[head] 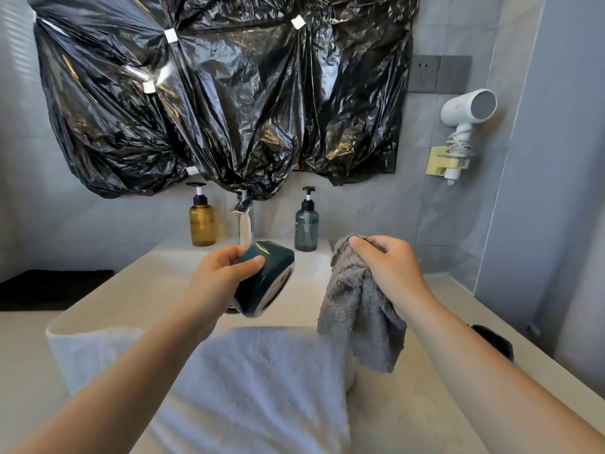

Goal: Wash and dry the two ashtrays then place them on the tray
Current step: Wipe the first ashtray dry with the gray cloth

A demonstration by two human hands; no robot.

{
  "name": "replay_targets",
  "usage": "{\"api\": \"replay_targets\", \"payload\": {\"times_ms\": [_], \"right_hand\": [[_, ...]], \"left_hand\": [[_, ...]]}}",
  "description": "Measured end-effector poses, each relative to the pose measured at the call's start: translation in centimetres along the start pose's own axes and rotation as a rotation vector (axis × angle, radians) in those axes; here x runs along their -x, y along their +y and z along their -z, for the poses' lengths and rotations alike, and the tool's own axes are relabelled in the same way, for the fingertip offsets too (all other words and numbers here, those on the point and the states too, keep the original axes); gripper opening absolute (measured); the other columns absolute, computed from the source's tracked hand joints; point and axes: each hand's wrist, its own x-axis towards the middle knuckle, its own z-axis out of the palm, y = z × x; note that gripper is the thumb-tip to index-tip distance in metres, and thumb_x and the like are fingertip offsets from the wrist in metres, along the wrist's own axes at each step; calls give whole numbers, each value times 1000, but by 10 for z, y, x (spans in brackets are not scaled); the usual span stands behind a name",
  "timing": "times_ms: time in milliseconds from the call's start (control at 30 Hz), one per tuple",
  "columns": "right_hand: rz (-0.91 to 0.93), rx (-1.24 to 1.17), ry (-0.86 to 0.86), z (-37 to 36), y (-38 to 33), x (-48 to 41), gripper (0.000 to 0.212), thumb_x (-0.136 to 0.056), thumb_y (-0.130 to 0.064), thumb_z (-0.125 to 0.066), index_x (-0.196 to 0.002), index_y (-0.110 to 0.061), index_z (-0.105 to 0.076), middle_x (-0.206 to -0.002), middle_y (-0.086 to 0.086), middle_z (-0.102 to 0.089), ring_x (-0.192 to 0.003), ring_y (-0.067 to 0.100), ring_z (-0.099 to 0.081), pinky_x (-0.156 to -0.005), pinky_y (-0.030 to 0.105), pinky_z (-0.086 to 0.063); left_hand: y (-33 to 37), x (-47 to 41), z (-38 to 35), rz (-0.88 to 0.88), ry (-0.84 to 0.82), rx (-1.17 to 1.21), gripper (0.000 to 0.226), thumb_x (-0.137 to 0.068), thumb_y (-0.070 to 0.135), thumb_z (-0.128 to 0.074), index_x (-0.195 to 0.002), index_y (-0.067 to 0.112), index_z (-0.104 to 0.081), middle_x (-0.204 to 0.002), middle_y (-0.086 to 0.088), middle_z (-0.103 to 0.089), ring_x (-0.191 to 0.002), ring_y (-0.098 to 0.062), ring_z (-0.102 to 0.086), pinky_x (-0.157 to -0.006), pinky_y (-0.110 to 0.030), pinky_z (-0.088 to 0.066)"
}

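An amber plastic pump bottle (pixel 202 224) stands beyond the left hand (pixel 216 276); a blue-grey pump bottle (pixel 306 226) stands beyond and left of the right hand (pixel 389 270).

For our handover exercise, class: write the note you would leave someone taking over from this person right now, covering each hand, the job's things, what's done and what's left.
Left hand grips the dark green ashtray, tilted, above the sink.
Right hand holds the grey cloth bunched beside it, apart from the ashtray.
Done: cannot tell if this ashtray is washed; wiping not yet begun.
Left: dry it, handle the second ashtray, put both on the tray; neither of those is clearly in view.
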Motion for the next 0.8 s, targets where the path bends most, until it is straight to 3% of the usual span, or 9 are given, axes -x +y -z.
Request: {"api": "replay_targets", "payload": {"times_ms": [100, 200, 333, 500, 567, 600, 667, 700, 800], "right_hand": [[-6, 0, 30, -19, -11, -30, 49, -90, -37, -62, -72, 7, -53, -61, 11, -45, -59, 20, -43, -61, 32, -33], [41, 30, 72, -39, -23, -54, 51, -92, -41, -58, -68, 3, -51, -63, 10, -44, -61, 20, -43, -60, 32, -33], [-35, 96, 51, -71, -4, -72, 49, -94, -33, -59, -54, -19, -35, -51, -4, -28, -56, 16, -30, -58, 34, -25], [-127, 171, 92, -100, 30, -78, 55, -92, -31, -62, -50, -21, -28, -41, -8, -19, -52, 15, -21, -53, 32, -19], [-144, 162, 57, -109, 32, -78, 52, -93, -33, -61, -52, -10, -38, -45, -5, -27, -50, 15, -25, -53, 29, -20], [-169, 138, 30, -114, 31, -77, 51, -93, -36, -61, -60, 2, -49, -52, 7, -39, -52, 20, -33, -56, 28, -24], [-238, 1, 6, -126, 31, -76, 54, -91, -41, -62, -91, 13, -62, -81, 30, -63, -64, 33, -54, -66, 29, -37], [-299, -92, 5, -132, 33, -75, 50, -90, -41, -63, -96, 9, -65, -94, 29, -68, -72, 29, -62, -71, 31, -44], [-494, -308, -60, -146, 37, -66, 21, -90, -34, -66, -97, -14, -71, -97, 10, -75, -92, 24, -70, -87, 36, -54]], "left_hand": [[-9, -23, 12, 11, 19, -28, 28, -83, 27, -68, -102, 7, -63, -85, -11, -70, -73, -25, -66, -59, -31, -48], [-21, -45, 26, 33, 39, -40, 18, -91, 19, -61, -103, 5, -62, -89, -15, -71, -75, -26, -67, -59, -32, -52], [-40, -66, 43, 58, 59, -43, 16, -91, 16, -61, -103, 6, -62, -93, -16, -70, -76, -26, -66, -58, -29, -52], [-66, -82, 58, 99, 43, -9, 7, -90, 15, -62, -96, 11, -63, -90, -11, -71, -80, -28, -68, -57, -28, -52], [-74, -84, 61, 114, 33, 18, 5, -90, 13, -62, -93, 9, -63, -84, -10, -70, -74, -25, -66, -54, -25, -50], [-78, -85, 63, 119, 27, 30, 5, -90, 12, -62, -93, 8, -64, -83, -10, -70, -72, -24, -66, -54, -25, -49], [-82, -86, 66, 118, 12, 40, 7, -90, 12, -62, -94, 8, -64, -84, -11, -70, -72, -25, -66, -53, -25, -49], [-84, -86, 67, 114, 5, 47, 7, -90, 13, -62, -95, 8, -64, -84, -11, -70, -73, -25, -66, -54, -25, -49], [-86, -87, 67, 74, -24, 58, 9, -87, 16, -66, -91, 9, -63, -85, -11, -69, -75, -25, -65, -61, -29, -49]]}}
